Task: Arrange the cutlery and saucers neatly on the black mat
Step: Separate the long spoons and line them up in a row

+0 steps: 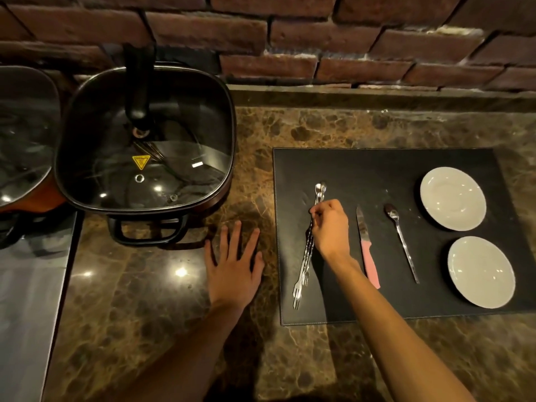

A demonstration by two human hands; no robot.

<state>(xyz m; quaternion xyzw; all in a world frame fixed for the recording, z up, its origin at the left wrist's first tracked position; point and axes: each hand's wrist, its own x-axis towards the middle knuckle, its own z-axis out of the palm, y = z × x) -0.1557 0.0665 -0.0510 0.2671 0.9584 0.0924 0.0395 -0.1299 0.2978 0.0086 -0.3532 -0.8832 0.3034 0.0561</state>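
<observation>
Marble-patterned brown stone makes up the counter (162, 285), glossy enough to throw back small ceiling lights, and a rough red-brick wall (290, 39) rises behind it. The rectangular black leather-look mat with stitched edges (377, 169) is the landmark here.

On the mat, toward its right edge, lie two round white ceramic saucers: one far saucer (453, 198) and one near saucer (481, 271), close together but not touching. Left of the saucers lies one long slim steel spoon with a dark bowl (401, 242), bowl pointing away. Left of that lies one steel knife with a pink handle (367, 248), blade pointing away, its handle partly hidden by the forearm. Near the mat's left edge sits a tight bundle of thin twisted-handle steel forks and spoons (307, 250), prongs toward the viewer; at least two fork heads show, but the exact count cannot be told.

The right hand (330, 224) is over the mat, fingers pinched around the upper part of that bundle. The left hand (235, 262) rests flat on the counter just left of the mat, fingers spread, holding nothing.

Further left of the mat stands one square black electric pan with a glass lid and black knob (145, 140). Beyond it, part of a second glass-lidded pan (26, 134) shows, and a grey steel surface (29, 285) lies at the counter's left edge.
</observation>
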